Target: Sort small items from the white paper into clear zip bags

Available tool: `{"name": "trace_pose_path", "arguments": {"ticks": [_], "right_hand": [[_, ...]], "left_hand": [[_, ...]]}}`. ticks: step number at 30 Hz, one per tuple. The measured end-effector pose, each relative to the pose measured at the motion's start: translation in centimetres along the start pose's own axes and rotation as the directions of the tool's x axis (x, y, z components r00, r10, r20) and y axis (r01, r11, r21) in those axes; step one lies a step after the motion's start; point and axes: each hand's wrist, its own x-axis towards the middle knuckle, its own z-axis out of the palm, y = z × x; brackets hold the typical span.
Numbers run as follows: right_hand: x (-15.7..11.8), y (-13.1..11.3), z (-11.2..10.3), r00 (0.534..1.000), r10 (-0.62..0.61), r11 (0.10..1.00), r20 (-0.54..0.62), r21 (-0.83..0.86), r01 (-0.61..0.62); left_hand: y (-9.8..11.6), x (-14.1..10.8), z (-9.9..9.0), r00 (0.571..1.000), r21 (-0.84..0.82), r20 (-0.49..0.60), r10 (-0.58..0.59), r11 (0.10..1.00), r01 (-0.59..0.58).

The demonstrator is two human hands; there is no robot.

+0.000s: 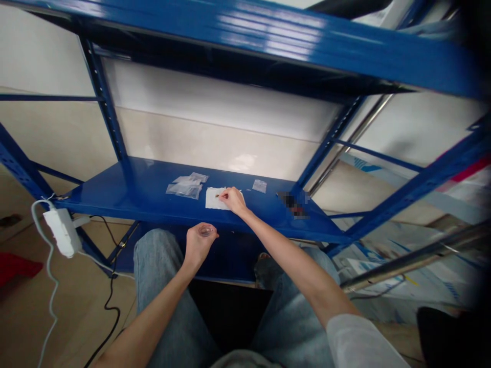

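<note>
My left hand [197, 248] is curled in front of the shelf's edge, above my lap. It holds a small clear round container [206, 231], whose contents I cannot make out. Over the white paper [211, 204] on the blue shelf, my right hand [233, 199] has thumb and fingertips pinched together. Whatever sits between those fingertips is too small to name. A tiny brownish piece [217, 196] shows on the paper just left of them. To the left lie several overlapping clear plastic bags [186, 188]. Another small clear bag [260, 185] lies to the right of the paper.
A blue metal shelf board [134, 184] spans the rack, with an upper beam [245, 30] overhead. A blurred-out dark object [292, 204] lies at the right end. At the left post hangs a white power strip [61, 232] with cables. A lower shelf [230, 255] runs beneath.
</note>
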Motion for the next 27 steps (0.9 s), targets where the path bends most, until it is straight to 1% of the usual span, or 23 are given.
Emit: {"name": "trace_pose_path", "arguments": {"ticks": [4, 8, 14, 18, 21, 23, 25, 27], "right_hand": [[0.0, -0.1, 0.2, 1.000, 0.028, 0.999, 0.011, 0.046, -0.028], [0.0, -0.2, 0.3, 0.999, 0.031, 0.997, 0.016, 0.065, -0.032], [-0.7, -0.6, 0.5, 0.996, 0.065, 0.996, -0.053, 0.070, -0.062], [-0.7, -0.9, 0.2, 0.994, 0.093, 0.989, -0.063, 0.125, -0.085], [-0.3, -1.0, -0.3, 0.984, 0.151, 0.969, -0.094, 0.211, -0.128], [-0.2, -1.5, -0.7, 0.978, 0.184, 0.939, -0.100, 0.313, -0.145], [-0.7, -2.6, -1.3, 0.979, 0.181, 0.892, -0.089, 0.435, -0.126], [-2.0, -4.2, -1.8, 0.988, 0.138, 0.840, -0.074, 0.537, -0.077]], "left_hand": [[-0.2, 0.1, -0.1, 1.000, 0.039, -0.002, 0.005, 0.999, -0.005], [-0.3, 0.1, -0.1, 1.000, 0.025, -0.004, 0.004, 1.000, -0.004], [-0.6, 0.1, 0.0, 1.000, 0.072, 0.016, 0.018, 0.997, -0.019], [-0.7, 0.1, -0.1, 1.000, 0.062, 0.024, 0.020, 0.998, -0.022], [-0.8, 0.2, -0.2, 1.000, 0.048, 0.017, 0.013, 0.999, -0.014], [-1.0, 0.3, -0.2, 1.000, 0.051, 0.009, 0.011, 0.999, -0.011], [-1.2, 0.4, -0.2, 1.000, 0.059, 0.003, 0.015, 0.998, -0.015], [-1.3, 0.4, -0.2, 1.000, 0.068, -0.004, 0.022, 0.997, -0.021]]}}
